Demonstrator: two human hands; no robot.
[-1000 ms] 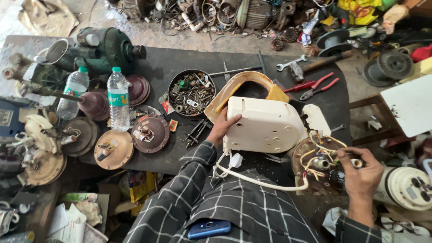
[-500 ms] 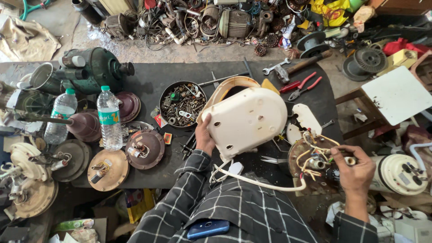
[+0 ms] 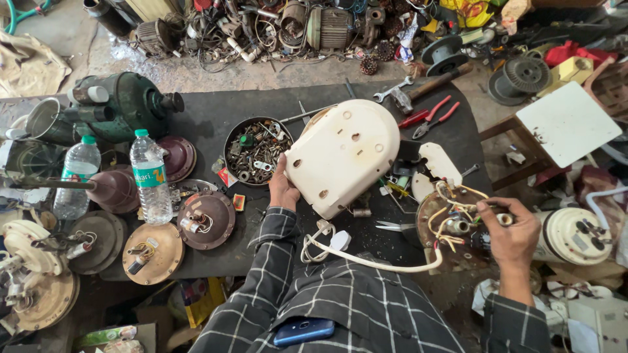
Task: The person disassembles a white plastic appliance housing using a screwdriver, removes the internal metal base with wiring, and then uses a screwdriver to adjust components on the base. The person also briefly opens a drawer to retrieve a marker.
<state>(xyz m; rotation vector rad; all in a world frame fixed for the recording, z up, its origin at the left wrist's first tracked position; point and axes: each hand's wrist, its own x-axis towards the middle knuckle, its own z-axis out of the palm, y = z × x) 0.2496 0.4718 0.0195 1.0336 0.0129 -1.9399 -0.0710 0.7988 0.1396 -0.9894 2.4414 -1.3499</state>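
My left hand [image 3: 282,189] grips the lower left edge of a cream plastic base cover [image 3: 342,155] and holds it tilted up off the dark workbench [image 3: 209,121], its underside towards me. My right hand [image 3: 509,230] pinches a small part at the wiring of a rusty round motor plate [image 3: 446,222] at the bench's right end. A white power cord [image 3: 366,258] with a plug [image 3: 339,240] runs from under the cover towards that plate. A smaller cream panel [image 3: 438,163] lies behind the plate.
A round bowl of screws and small parts [image 3: 254,150] sits left of the cover. Two water bottles [image 3: 149,176], several fan motor covers [image 3: 208,219] and a green motor [image 3: 127,104] fill the left. Red pliers [image 3: 430,116], a hammer [image 3: 418,90], scissors [image 3: 392,227] and a white stool [image 3: 566,124] are to the right.
My left hand has tipped the cream cover further up and to the left, which shows more of its underside. My right hand stays at the motor plate's wiring.
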